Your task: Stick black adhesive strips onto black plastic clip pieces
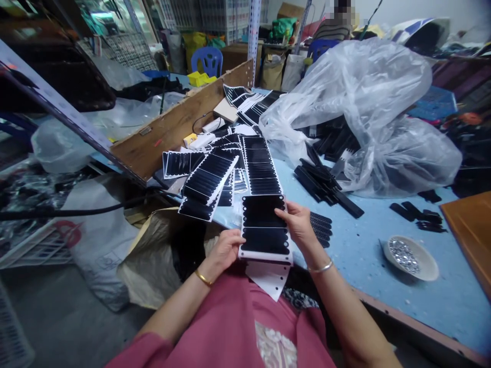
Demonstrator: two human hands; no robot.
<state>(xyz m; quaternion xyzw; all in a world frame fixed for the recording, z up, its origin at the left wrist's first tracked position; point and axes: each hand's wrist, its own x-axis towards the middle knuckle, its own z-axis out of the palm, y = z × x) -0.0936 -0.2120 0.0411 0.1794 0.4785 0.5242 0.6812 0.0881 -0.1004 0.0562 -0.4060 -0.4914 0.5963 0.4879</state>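
A white-backed sheet of black strips (264, 227) is held upright over the table's front edge. My left hand (227, 249) pinches its lower left edge, and my right hand (299, 221) grips its upper right side, thumb on the front. Below it a white flap with small holes (271, 278) hangs over my lap. Behind lie more sheets of black strips (209, 176), piled loosely, with a long one (261, 161) just beyond my hands. Several dark mesh-patterned strips (321, 230) rest on the table beside my right wrist.
On the blue table (368, 245) are loose black pieces (326, 184), a big clear plastic bag (356, 97) and a bowl of small shiny parts (412, 258). A wooden board (169, 133) borders the left. An open sack (153, 255) stands below. A person (335, 29) is far back.
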